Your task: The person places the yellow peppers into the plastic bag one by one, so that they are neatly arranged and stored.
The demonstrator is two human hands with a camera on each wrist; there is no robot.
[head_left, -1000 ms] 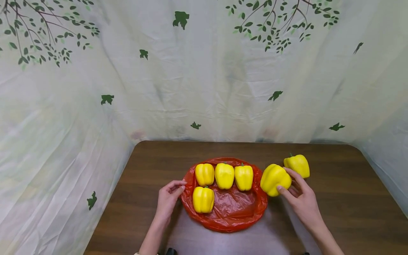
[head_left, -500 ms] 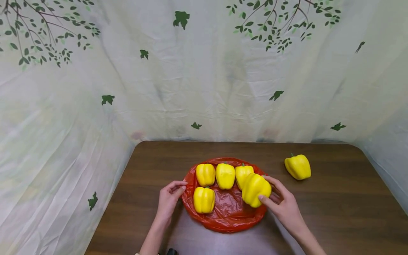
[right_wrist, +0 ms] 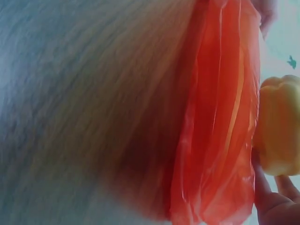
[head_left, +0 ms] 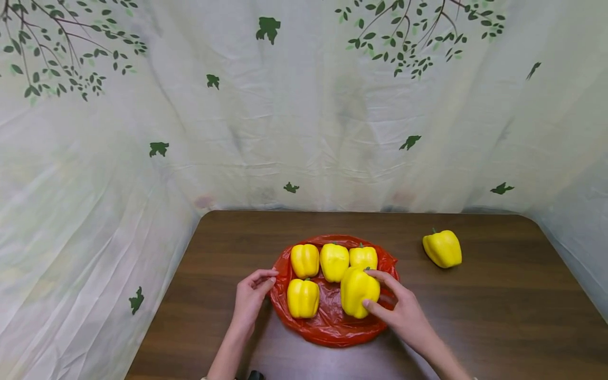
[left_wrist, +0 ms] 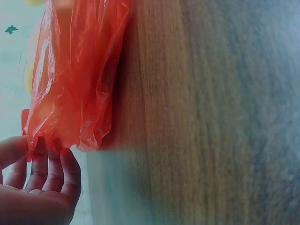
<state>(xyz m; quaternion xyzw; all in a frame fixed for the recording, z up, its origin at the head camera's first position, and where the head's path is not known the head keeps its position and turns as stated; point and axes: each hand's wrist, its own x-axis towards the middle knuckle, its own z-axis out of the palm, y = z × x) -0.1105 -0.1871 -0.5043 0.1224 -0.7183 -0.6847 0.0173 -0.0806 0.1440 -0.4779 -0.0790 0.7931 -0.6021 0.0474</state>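
Note:
A red plastic bag (head_left: 328,335), its mouth spread wide, stands on the table with several yellow bell peppers inside. Three of them line the back, and one pepper (head_left: 303,298) sits at front left. My left hand (head_left: 252,295) pinches the bag's left rim between thumb and fingers; the left wrist view shows the thin plastic (left_wrist: 70,117) caught there. Over the right part of the opening, my right hand (head_left: 401,311) grips another yellow bell pepper (head_left: 358,293), thumb in front and fingers behind. In the right wrist view this pepper (right_wrist: 281,126) shows above the bag's rim.
One more yellow bell pepper (head_left: 443,249) lies on the brown wooden table (head_left: 503,295) at the back right. Behind the table hangs a pale curtain (head_left: 323,121) printed with leaves. A small black object (head_left: 255,375) shows at the bottom edge by the left forearm.
My right hand has carried its pepper leftward from beside the bag's right rim to over the opening. My left hand has stayed at the left rim.

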